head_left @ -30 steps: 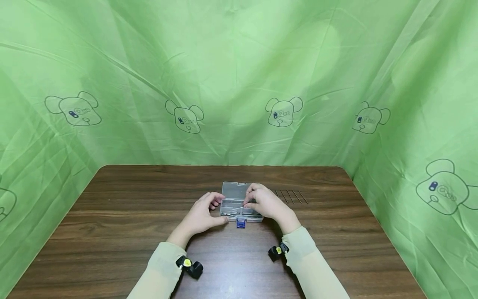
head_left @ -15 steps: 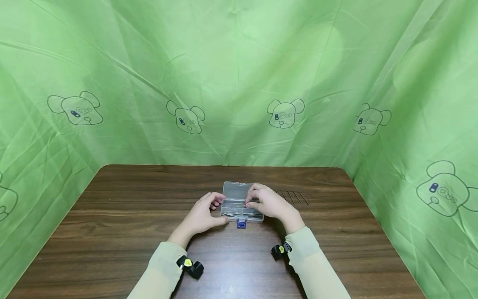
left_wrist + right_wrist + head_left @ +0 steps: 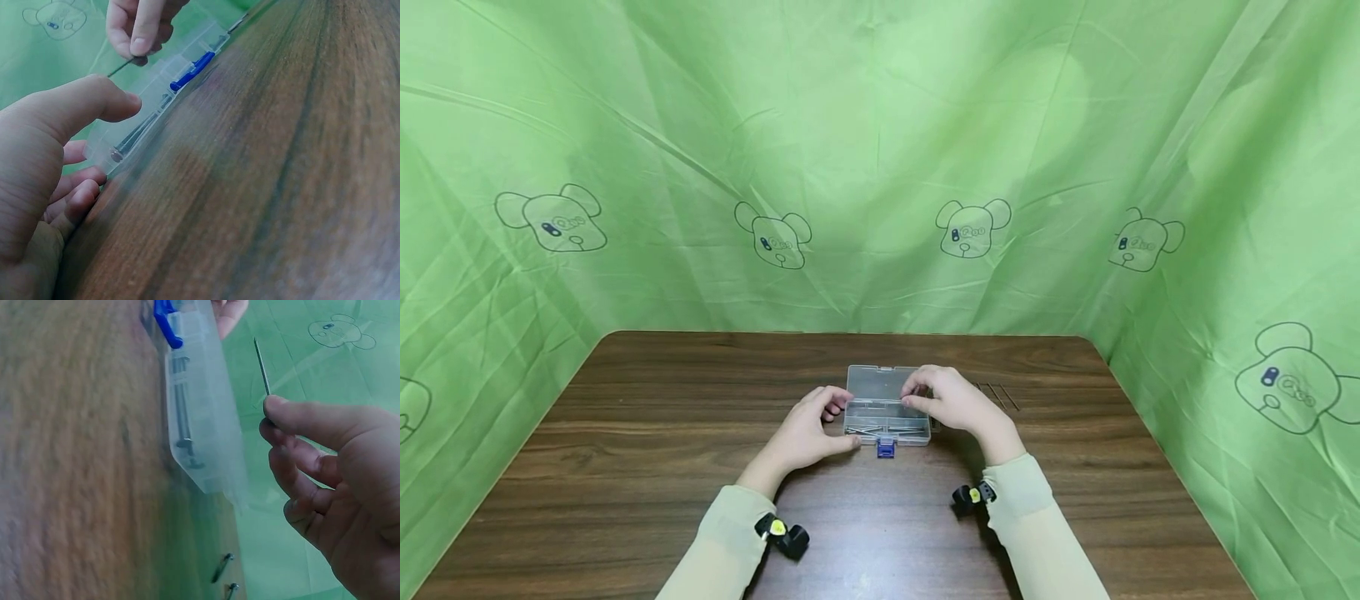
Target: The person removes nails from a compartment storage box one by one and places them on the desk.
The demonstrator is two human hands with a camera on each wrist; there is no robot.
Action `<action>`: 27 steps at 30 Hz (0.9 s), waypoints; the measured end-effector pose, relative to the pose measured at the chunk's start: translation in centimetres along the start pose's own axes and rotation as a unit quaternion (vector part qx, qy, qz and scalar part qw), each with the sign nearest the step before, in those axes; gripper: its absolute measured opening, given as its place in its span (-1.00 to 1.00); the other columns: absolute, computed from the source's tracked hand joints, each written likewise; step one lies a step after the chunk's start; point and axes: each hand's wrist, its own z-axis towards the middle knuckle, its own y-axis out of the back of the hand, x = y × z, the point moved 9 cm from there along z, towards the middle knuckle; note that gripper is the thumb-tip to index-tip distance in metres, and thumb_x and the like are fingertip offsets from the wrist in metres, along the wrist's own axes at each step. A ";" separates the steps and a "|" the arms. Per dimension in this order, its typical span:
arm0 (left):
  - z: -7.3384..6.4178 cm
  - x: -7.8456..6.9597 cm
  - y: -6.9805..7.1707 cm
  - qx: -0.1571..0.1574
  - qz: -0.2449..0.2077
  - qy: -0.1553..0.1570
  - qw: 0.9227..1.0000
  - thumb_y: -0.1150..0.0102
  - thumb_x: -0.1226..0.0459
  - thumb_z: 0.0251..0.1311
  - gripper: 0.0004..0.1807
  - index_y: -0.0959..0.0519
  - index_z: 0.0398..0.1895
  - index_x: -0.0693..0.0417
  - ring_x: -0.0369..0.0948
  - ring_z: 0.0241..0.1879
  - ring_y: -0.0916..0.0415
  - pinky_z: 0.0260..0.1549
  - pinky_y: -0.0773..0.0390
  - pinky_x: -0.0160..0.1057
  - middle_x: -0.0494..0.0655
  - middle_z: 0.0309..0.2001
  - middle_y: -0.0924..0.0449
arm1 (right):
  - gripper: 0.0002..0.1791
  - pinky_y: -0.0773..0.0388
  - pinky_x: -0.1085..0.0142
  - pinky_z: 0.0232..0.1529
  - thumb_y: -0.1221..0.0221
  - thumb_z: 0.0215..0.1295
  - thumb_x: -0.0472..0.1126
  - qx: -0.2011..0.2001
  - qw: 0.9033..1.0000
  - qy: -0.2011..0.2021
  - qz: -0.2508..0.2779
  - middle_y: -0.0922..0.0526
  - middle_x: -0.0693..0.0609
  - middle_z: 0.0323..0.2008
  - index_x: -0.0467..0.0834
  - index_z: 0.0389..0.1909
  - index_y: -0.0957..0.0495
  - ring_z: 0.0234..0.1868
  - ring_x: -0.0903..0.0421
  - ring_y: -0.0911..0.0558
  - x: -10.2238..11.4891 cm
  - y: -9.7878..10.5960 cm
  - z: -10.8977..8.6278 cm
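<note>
While the left forearm is covered by a pale sleeve (image 3: 718, 542), a black wrist camera (image 3: 792, 542) strapped on, the left end of the clear plastic box (image 3: 215, 415) is gripped by the left hand (image 3: 805, 429): thumb laid at the front corner, other fingers bent against the end wall, box clamped between. The box is set on the wood-grain table (image 3: 625, 467), near the middle, with its lid (image 3: 872, 383) folded open toward the back. Stored nails (image 3: 181, 406) are seen lying lengthwise in the front compartments, on both sides of the blue latch (image 3: 886, 449), which is hung at the front edge. Above the right part of the box, a single nail (image 3: 262, 365) is pinched by the right hand (image 3: 958, 408); thumb and index fingertip are clamped on it, remaining fingers curled, tip pointed leftward. In the head view the nail cannot be made out. Just right of that hand, loose nails (image 3: 223, 567) are laid side by side on the table, spaced apart, partly hidden by the hand. Another wrist camera (image 3: 967, 500) is worn at the right sleeve (image 3: 1041, 533). Behind, a green curtain (image 3: 872, 167) is hung, printed with bear-head outlines.
</note>
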 end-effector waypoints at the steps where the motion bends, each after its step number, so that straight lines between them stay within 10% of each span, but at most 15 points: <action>1: 0.0 0.0 0.0 0.000 -0.001 0.000 1.000 -0.76 0.12 -0.03 -0.28 -0.64 0.23 0.06 -0.16 -0.03 -0.55 0.02 -0.63 -0.15 -0.14 -0.04 -0.61 | -0.93 -0.68 0.21 -0.06 -0.36 0.54 -0.18 -0.002 1.000 -0.001 0.004 -0.74 0.18 -0.20 -0.09 -0.13 -0.77 -0.16 0.23 -0.66 -0.1 0.2 -0.1; 27: -0.2 -0.3 -0.2 -0.003 0.002 0.006 1.000 -0.76 0.13 -0.02 -0.27 -0.64 0.24 0.06 -0.16 -0.03 -0.55 0.02 -0.63 -0.16 -0.14 -0.03 -0.60 | -0.85 -0.63 0.26 -0.15 -0.25 0.59 -0.26 -0.103 0.991 -0.076 0.034 -0.68 0.06 -0.17 -0.24 0.02 -0.69 -0.18 0.14 -0.63 -4.1 6.1 -3.3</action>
